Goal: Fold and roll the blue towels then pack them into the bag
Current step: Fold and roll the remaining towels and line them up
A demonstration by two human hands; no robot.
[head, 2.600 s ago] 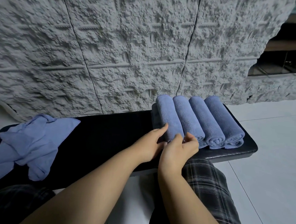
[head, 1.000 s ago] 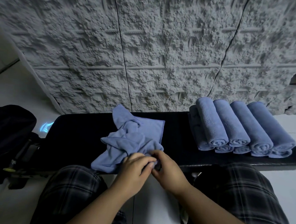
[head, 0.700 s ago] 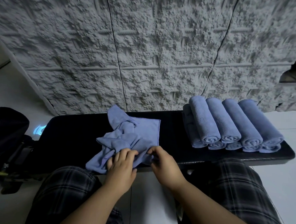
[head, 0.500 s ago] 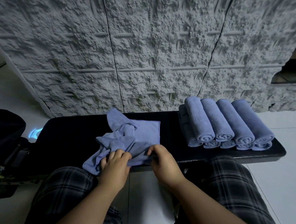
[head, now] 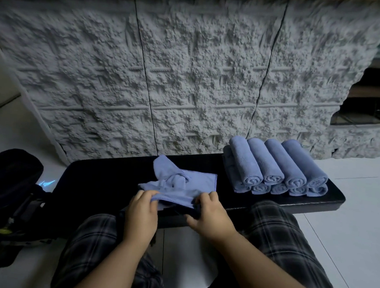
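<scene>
The black bag (head: 6, 190) is sitting on the floor at the left, cut off by the frame edge, its inside too dark to make out. On the black tabletop (head: 106, 178), the left hand (head: 141, 212) and right hand (head: 209, 214) are both pinching the near edge of a crumpled blue towel (head: 182, 185). Rolled towels (head: 274, 169) are lying stacked in two layers at the right end, the lower rolls mostly hidden.
</scene>
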